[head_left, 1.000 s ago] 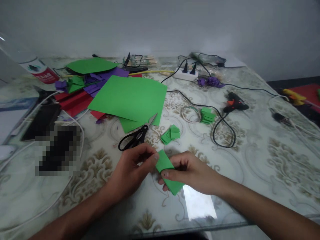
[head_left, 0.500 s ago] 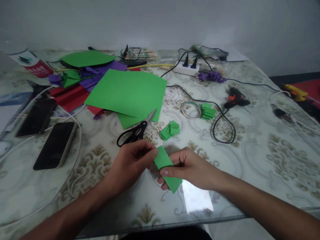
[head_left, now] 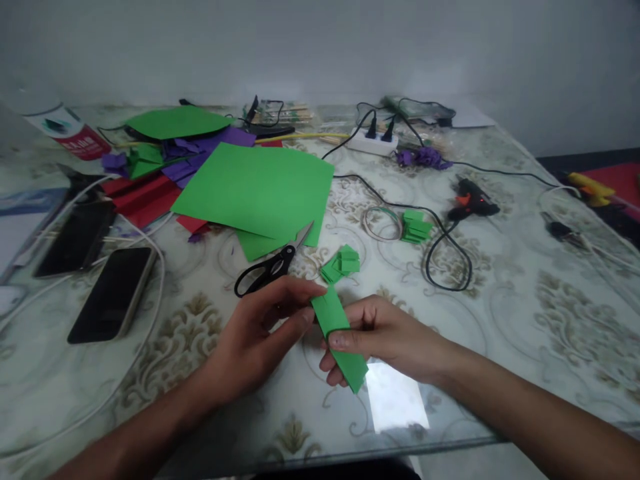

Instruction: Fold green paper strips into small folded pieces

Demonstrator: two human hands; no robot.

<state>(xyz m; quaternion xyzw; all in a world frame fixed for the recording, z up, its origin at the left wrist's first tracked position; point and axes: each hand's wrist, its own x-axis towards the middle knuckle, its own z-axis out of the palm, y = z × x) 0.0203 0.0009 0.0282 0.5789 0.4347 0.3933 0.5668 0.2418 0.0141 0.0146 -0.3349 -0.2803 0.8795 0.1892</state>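
A folded green paper strip [head_left: 341,333] slants between my hands above the near part of the table. My right hand [head_left: 373,333] grips it, thumb across the front and fingers behind. At its upper end, my left hand [head_left: 273,320] holds the edge, with the index finger on the top corner and the thumb at the left side. Just beyond lie small folded green paper pieces [head_left: 341,264]. Black-handled scissors [head_left: 270,268] lie past my left hand, blades over a large green paper sheet [head_left: 257,187].
Two phones [head_left: 113,293] and a white cable [head_left: 161,267] lie left. A glue gun [head_left: 473,200] with a looped black cord, a roll of tape [head_left: 383,223] and more green pieces [head_left: 415,227] are right. Behind stand a power strip [head_left: 373,141] and a bottle [head_left: 70,130].
My left index finger has stretched forward along the strip's upper end, and its thumb has drawn apart from it. The strip has turned slightly steeper in my right hand, and looks narrower.
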